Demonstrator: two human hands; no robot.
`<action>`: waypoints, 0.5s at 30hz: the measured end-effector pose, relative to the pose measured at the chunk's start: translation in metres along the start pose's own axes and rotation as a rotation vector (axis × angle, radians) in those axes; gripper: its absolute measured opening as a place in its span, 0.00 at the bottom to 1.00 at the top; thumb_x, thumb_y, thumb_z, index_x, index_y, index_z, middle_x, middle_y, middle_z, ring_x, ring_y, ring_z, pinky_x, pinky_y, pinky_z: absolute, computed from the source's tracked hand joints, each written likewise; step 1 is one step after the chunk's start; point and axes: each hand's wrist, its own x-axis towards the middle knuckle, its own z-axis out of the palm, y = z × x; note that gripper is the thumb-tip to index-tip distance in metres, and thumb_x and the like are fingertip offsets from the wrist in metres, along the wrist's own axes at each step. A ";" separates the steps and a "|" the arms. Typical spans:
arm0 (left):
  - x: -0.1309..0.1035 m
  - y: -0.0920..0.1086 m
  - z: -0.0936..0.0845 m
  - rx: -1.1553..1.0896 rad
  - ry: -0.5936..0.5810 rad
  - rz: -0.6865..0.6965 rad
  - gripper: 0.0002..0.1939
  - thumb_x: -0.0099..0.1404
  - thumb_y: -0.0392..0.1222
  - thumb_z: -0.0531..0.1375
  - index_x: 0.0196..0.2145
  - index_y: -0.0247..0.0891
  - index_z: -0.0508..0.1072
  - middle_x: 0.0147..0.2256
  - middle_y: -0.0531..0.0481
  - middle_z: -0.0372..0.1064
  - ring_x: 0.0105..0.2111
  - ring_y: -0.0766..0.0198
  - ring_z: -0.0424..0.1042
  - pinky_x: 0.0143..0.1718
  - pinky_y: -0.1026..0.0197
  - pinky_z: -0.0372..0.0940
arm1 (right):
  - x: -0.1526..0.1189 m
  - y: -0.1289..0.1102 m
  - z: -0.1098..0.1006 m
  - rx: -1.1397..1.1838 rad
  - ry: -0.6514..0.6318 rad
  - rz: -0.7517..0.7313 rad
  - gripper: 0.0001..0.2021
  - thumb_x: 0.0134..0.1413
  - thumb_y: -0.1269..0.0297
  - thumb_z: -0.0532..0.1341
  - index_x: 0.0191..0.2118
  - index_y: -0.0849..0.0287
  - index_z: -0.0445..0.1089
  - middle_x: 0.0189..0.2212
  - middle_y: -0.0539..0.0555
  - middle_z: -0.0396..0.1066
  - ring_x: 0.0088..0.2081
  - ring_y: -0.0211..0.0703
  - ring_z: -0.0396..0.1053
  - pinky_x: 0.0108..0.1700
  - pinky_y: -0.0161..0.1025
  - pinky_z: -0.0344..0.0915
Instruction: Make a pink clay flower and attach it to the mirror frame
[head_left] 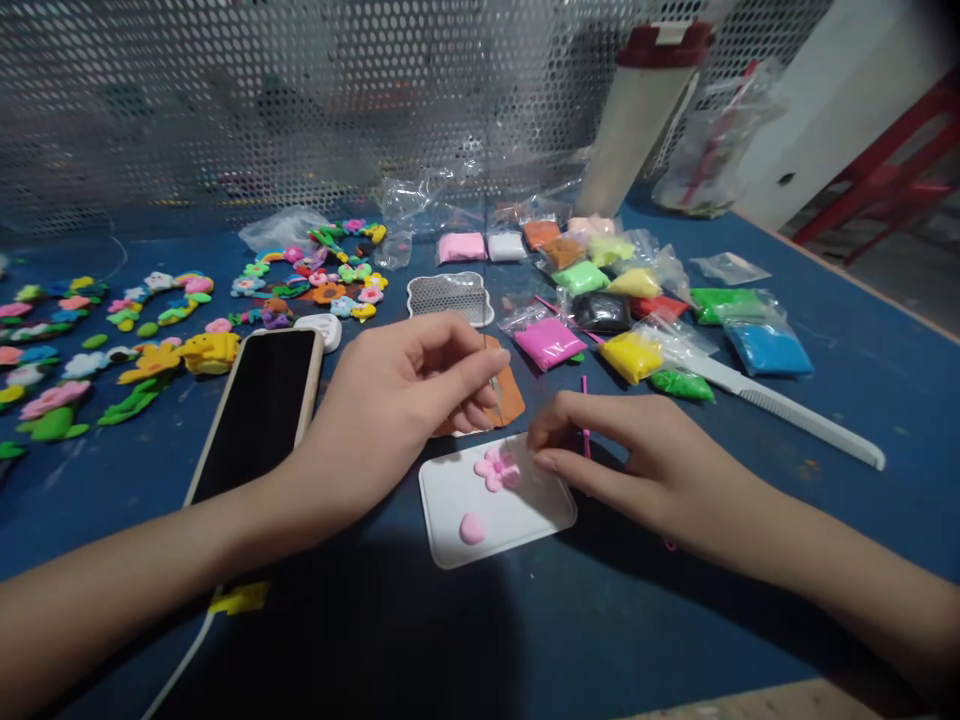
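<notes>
Pink clay flower [495, 470] lies on white board [521, 515], near 1 pink clay ball [472, 529]. Left hand [409, 385], right hand [637, 450]: fingers curled, tips close; can't tell if holding anything.

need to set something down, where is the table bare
Bare table shows in front of the white tray, toward the near edge, and between the white comb and the right hand. It's crowded left of the phone with clay pieces and beyond the right hand with clay packets.
</notes>
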 end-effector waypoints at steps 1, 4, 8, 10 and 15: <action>0.000 -0.002 -0.001 -0.025 0.003 -0.023 0.10 0.64 0.41 0.57 0.26 0.35 0.70 0.23 0.55 0.71 0.21 0.72 0.70 0.24 0.71 0.66 | -0.001 0.001 0.001 0.015 -0.006 -0.008 0.04 0.58 0.67 0.57 0.31 0.56 0.66 0.28 0.48 0.72 0.27 0.35 0.68 0.29 0.32 0.63; 0.002 -0.005 -0.003 -0.084 -0.003 -0.074 0.11 0.64 0.40 0.58 0.25 0.35 0.70 0.22 0.55 0.70 0.21 0.73 0.69 0.23 0.72 0.66 | -0.004 0.002 0.002 0.029 -0.011 -0.044 0.03 0.57 0.69 0.57 0.32 0.56 0.66 0.28 0.48 0.73 0.29 0.35 0.69 0.31 0.31 0.64; 0.004 -0.007 -0.003 -0.165 -0.020 -0.104 0.11 0.63 0.40 0.58 0.24 0.35 0.69 0.22 0.55 0.70 0.21 0.72 0.70 0.23 0.71 0.66 | -0.006 0.004 0.004 -0.028 0.004 -0.100 0.04 0.57 0.72 0.57 0.34 0.57 0.67 0.30 0.50 0.73 0.30 0.35 0.70 0.32 0.31 0.64; 0.004 -0.007 -0.002 -0.202 -0.020 -0.109 0.11 0.63 0.40 0.58 0.25 0.35 0.69 0.22 0.55 0.70 0.21 0.72 0.70 0.24 0.71 0.66 | -0.006 0.006 0.004 -0.063 0.041 -0.136 0.04 0.57 0.72 0.57 0.33 0.58 0.67 0.29 0.51 0.72 0.30 0.35 0.69 0.31 0.31 0.63; 0.004 -0.011 -0.002 -0.256 -0.027 -0.122 0.10 0.63 0.39 0.58 0.25 0.34 0.69 0.21 0.56 0.68 0.20 0.73 0.68 0.23 0.72 0.65 | -0.009 0.008 0.004 -0.102 0.089 -0.151 0.04 0.57 0.73 0.56 0.34 0.58 0.66 0.29 0.51 0.71 0.29 0.35 0.67 0.30 0.31 0.62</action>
